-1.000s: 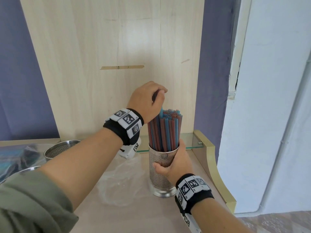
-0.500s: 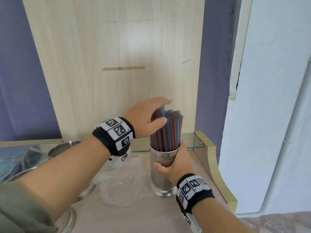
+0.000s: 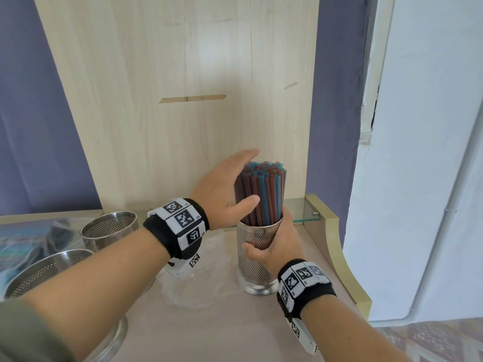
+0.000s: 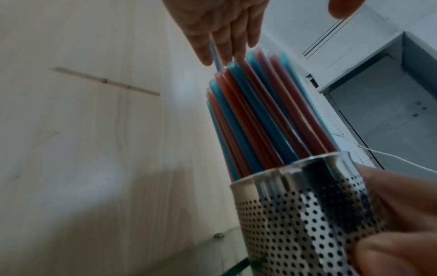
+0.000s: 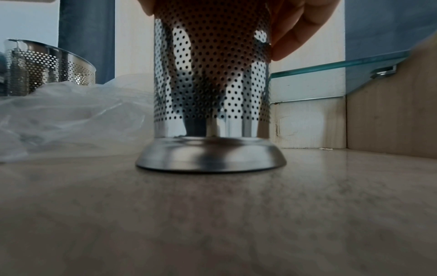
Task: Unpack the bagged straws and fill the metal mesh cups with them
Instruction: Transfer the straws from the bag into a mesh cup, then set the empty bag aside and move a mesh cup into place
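Head view showed the tall perforated steel cup [image 3: 257, 259] standing upright near the right edge of the pale countertop [image 3: 209, 333], packed with red and blue straws [image 3: 261, 194] rising well above its rim, while two perforated cups [image 3: 109, 227] stood at the left beside a bag of straws [image 3: 23, 241], and a crumpled clear plastic bag [image 3: 193, 288] lay just left of the tall cup. The right hand [image 3: 277, 246] was clamped round that cup's upper wall. The left hand [image 3: 224, 186] was spread, straight fingers [image 4: 227, 37] against the straw tops and thumb on the bundle's side.
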{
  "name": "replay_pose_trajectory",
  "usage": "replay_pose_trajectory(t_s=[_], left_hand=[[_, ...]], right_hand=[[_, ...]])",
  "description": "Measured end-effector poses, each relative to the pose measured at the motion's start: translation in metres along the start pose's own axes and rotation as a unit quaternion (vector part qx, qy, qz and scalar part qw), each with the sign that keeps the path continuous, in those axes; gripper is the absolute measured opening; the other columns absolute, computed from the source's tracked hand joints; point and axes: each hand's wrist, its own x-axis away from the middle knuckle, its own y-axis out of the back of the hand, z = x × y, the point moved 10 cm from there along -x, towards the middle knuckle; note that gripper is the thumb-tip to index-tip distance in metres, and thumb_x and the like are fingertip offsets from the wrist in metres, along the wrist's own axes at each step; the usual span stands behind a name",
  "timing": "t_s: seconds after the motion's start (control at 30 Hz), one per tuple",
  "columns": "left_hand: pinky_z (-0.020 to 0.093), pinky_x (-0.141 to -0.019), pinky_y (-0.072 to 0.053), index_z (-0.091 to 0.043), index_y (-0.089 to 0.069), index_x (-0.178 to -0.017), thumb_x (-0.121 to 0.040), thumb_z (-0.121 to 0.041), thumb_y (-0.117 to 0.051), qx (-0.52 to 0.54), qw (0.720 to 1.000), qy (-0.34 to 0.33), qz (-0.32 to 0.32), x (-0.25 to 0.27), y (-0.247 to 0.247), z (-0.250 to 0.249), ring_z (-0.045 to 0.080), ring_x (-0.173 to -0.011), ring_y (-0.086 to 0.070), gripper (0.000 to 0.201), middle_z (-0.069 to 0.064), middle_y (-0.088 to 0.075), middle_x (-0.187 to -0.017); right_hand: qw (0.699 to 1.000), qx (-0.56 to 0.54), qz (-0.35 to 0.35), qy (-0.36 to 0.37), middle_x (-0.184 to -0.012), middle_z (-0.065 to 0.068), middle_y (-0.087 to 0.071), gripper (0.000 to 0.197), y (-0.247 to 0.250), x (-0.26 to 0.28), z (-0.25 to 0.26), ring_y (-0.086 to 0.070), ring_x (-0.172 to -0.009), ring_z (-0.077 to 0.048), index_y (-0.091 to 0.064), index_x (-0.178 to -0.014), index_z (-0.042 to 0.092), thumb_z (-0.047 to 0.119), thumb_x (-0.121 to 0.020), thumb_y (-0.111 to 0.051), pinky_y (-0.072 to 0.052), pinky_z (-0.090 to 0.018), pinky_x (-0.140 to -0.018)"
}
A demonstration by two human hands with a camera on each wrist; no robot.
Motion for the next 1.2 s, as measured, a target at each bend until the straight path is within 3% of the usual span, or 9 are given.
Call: replay_pose_trajectory(t_s=[0.1,0.23,0.33,0.47,0.57,0.73,0.87,1.0,1.2], left_hand=[[0.032,-0.116,-0.028,-0.018,-0.032,-0.151,-0.082,-0.052,-0.049,0.006,0.998,0.053,0.042,0.000,-0.005,0.006,0.010,-0.141,-0.033,0.079,-0.001,-0.036,-0.155],[0.026,-0.112,-0.027,-0.019,-0.031,-0.151,-0.088,-0.042,-0.048,0.029,0.990,0.118,-0.072,0.015,0.023,0.021,0.007,-0.138,-0.034,0.069,-0.004,-0.038,-0.153],[0.030,-0.112,-0.027,-0.016,-0.039,-0.146,-0.092,-0.046,-0.051,0.008,0.969,0.216,-0.119,0.053,0.025,0.056,0.014,-0.136,-0.037,0.062,0.002,-0.043,-0.148],[0.045,-0.116,-0.021,-0.025,-0.035,-0.147,-0.067,-0.084,-0.027,-0.074,0.921,0.383,0.008,0.121,-0.017,0.113,0.028,-0.143,-0.020,0.100,0.010,-0.033,-0.153],[0.054,-0.118,-0.013,-0.034,-0.021,-0.152,-0.066,-0.088,-0.043,-0.105,0.867,0.466,0.139,0.167,-0.052,0.135,0.037,-0.148,-0.001,0.104,0.011,-0.011,-0.161],[0.047,-0.118,-0.016,-0.033,-0.022,-0.152,-0.068,-0.087,-0.052,-0.055,0.868,0.447,0.209,0.179,-0.083,0.124,0.034,-0.147,-0.014,0.105,0.011,-0.016,-0.160],[0.048,-0.118,-0.022,-0.039,-0.014,-0.153,-0.025,-0.106,-0.041,-0.039,0.869,0.409,0.277,0.181,-0.104,0.121,0.029,-0.147,-0.017,0.147,0.004,-0.018,-0.160],[0.045,-0.116,-0.029,-0.041,-0.006,-0.153,-0.028,-0.099,-0.059,-0.031,0.873,0.359,0.328,0.179,-0.126,0.112,0.023,-0.143,-0.028,0.148,-0.001,-0.025,-0.157],[0.040,-0.119,-0.023,-0.032,-0.003,-0.156,-0.029,-0.092,-0.067,-0.009,0.868,0.326,0.375,0.160,-0.142,0.088,0.021,-0.144,-0.024,0.154,0.001,-0.022,-0.158]], right_hand=[[1.000,0.000,-0.003,0.000,-0.120,0.011,-0.056,0.103,0.001,0.000,0.000,-0.057,-0.108,-0.011,-0.028,-0.137,0.027,0.046,-0.054,-0.084,-0.053,-0.035,-0.094],[1.000,0.001,-0.003,-0.003,-0.119,0.011,-0.056,0.100,0.001,0.000,0.000,-0.057,-0.107,-0.012,-0.028,-0.135,0.029,0.048,-0.054,-0.083,-0.052,-0.036,-0.094],[1.000,-0.010,0.003,-0.012,-0.116,0.017,-0.053,0.102,0.001,0.000,-0.001,-0.056,-0.105,-0.009,-0.028,-0.136,0.029,0.045,-0.055,-0.087,-0.051,-0.031,-0.095],[0.998,-0.039,0.031,-0.031,-0.119,0.016,-0.051,0.110,0.002,0.002,-0.002,-0.055,-0.108,-0.009,-0.022,-0.142,0.028,0.041,-0.057,-0.090,-0.048,-0.028,-0.096],[0.995,-0.066,0.064,-0.039,-0.121,0.013,-0.055,0.109,0.005,0.006,-0.003,-0.058,-0.111,-0.010,-0.022,-0.140,0.030,0.035,-0.057,-0.092,-0.050,-0.029,-0.097],[0.992,-0.087,0.080,-0.049,-0.122,0.013,-0.058,0.111,0.027,0.018,-0.014,-0.060,-0.112,-0.005,-0.024,-0.137,0.029,0.036,-0.051,-0.094,-0.051,-0.031,-0.099],[0.993,-0.082,0.046,-0.076,-0.124,0.011,-0.058,0.111,0.056,0.024,-0.032,-0.060,-0.113,-0.008,-0.027,-0.138,0.029,0.038,-0.050,-0.094,-0.051,-0.037,-0.100],[0.994,-0.056,0.010,-0.089,-0.127,0.010,-0.056,0.110,0.083,0.024,-0.044,-0.060,-0.114,-0.012,-0.024,-0.142,0.031,0.030,-0.057,-0.094,-0.051,-0.037,-0.100],[0.993,-0.030,-0.029,-0.112,-0.125,0.011,-0.050,0.112,0.106,0.023,-0.057,-0.052,-0.112,-0.010,-0.019,-0.148,0.024,0.029,-0.063,-0.091,-0.043,-0.027,-0.097]])
